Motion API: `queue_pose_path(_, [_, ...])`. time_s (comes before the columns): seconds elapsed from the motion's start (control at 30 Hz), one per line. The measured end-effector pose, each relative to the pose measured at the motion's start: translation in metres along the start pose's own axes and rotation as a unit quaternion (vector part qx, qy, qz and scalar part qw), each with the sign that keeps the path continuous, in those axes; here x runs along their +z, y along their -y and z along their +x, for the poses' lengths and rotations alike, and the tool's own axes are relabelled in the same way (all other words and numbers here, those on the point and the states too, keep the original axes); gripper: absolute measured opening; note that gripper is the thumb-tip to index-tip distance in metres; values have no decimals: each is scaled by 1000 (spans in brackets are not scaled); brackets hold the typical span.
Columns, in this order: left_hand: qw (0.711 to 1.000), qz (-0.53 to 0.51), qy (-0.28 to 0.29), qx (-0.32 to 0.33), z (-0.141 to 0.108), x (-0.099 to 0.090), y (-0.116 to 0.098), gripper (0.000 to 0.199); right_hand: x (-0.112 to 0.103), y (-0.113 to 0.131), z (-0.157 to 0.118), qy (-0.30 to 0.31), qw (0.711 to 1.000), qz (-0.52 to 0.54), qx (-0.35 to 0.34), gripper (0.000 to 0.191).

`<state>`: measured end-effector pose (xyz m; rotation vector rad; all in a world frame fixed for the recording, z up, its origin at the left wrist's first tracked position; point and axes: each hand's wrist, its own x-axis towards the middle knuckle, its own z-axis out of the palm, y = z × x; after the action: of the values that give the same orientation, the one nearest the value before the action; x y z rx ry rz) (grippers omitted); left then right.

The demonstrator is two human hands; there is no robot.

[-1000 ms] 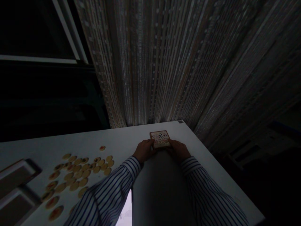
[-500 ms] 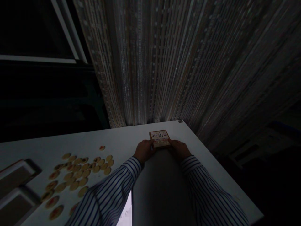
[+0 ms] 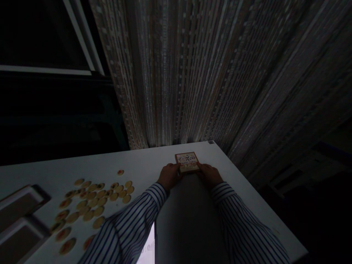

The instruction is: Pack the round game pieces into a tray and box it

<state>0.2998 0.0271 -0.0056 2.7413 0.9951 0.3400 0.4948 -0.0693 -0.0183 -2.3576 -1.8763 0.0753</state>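
Observation:
A small flat Chinese chess box (image 3: 187, 160) with dark lettering on its pale lid and a brown edge lies on the far part of the white table. My left hand (image 3: 168, 176) grips its near left corner, thumb on top. At the near right corner my right hand (image 3: 210, 175) holds it the same way. The fingers under and behind the box are hidden. To the left, several round wooden chess pieces (image 3: 92, 202) are scattered, some with red or dark marks showing.
Two shallow trays (image 3: 20, 234) stand at the left edge of the table (image 3: 154, 157). A lit screen (image 3: 148, 249) shows partly beneath my left sleeve. Behind the table's far edge hangs a striped curtain (image 3: 170, 73). The room is dim.
The view has shifted very slightly, so the pieces and trays sit a little farther right. Both hands keep their hold on the box, which stays in place.

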Motion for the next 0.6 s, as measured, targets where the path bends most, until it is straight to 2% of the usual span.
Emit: queue_pose_path(0.6, [1000,-5,7,1,-3,-2,0,49,-1,-2,-1,-13,1000,3,-5,49])
